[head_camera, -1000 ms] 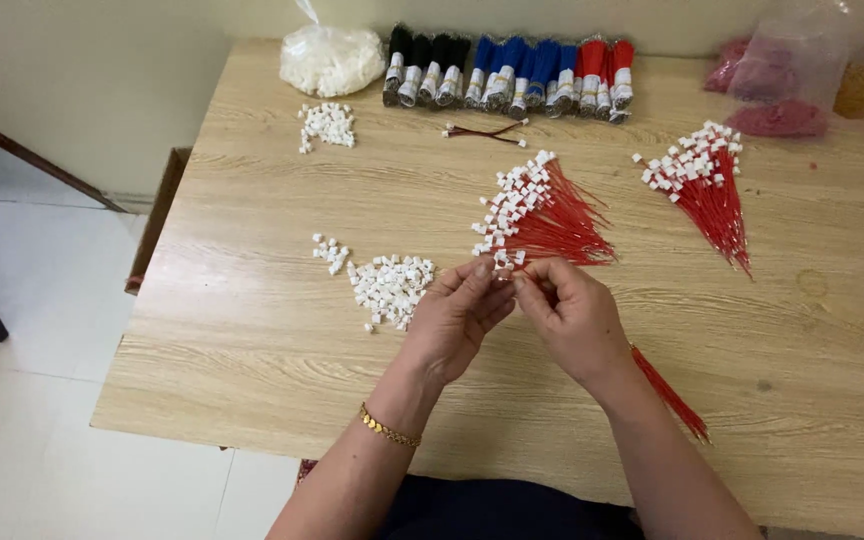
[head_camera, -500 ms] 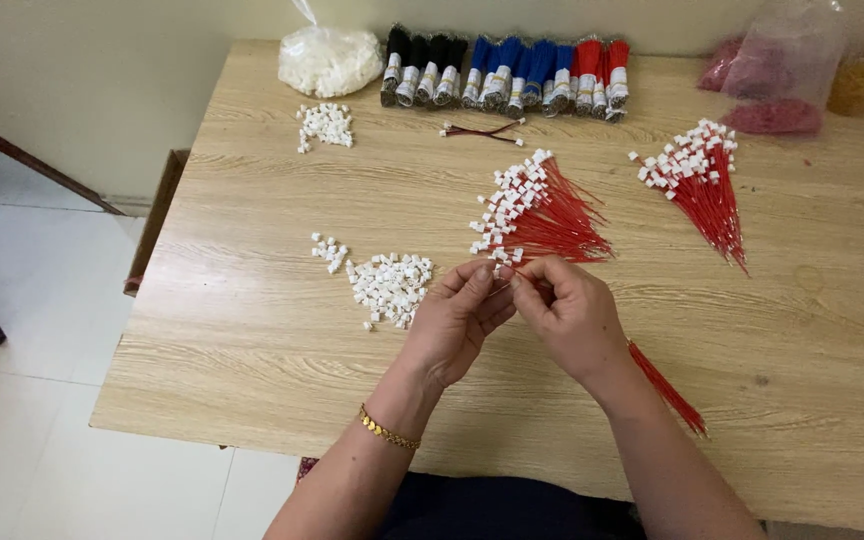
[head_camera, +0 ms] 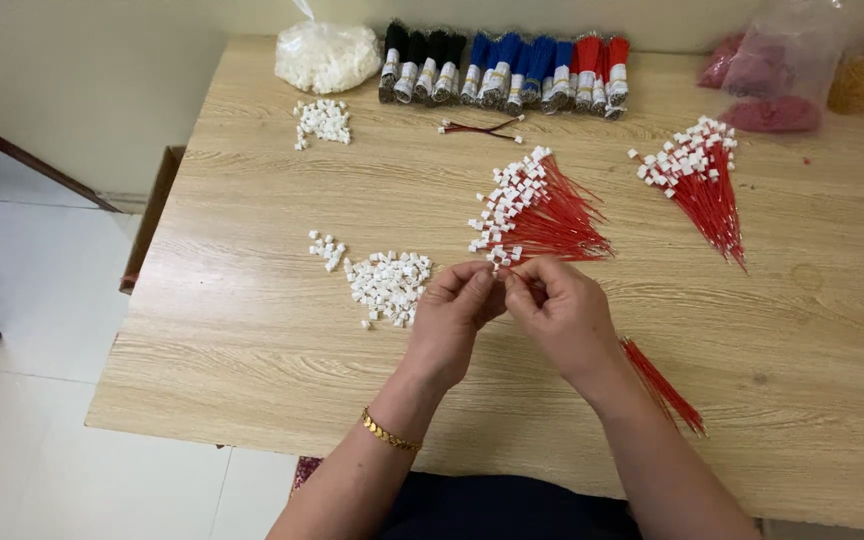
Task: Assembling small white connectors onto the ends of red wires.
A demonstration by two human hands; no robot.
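1. Left hand and right hand meet over the wooden table, fingertips nearly touching just below the nearest red wire fan.
2. Left fingers pinched narrow on a small white connector; the piece is tiny and partly hidden, so the exact grip is hard to read.
3. Right fingers curled narrow, pinched around a thin red wire end; the wire itself is barely visible between the fingertips.
4. Gold bracelet on left wrist.
5. Pile of loose white connectors just left of the left hand, with a smaller cluster beside it, further left.
6. Fan of red wires with white connectors fitted directly beyond the hands, connector ends toward the upper left.
7. Second fan of finished red wires further right, well apart from the hands.
8. Bundle of bare red wires lies on the table under the right forearm, running diagonally toward the near edge.
9. Far edge: row of wire bundles in black, blue and red; clear bag of white parts to its left; another small white connector heap below that bag.
10. One dark red wire pair lies alone below the bundles.
11. Plastic bags with pink and yellow contents at far right corner.
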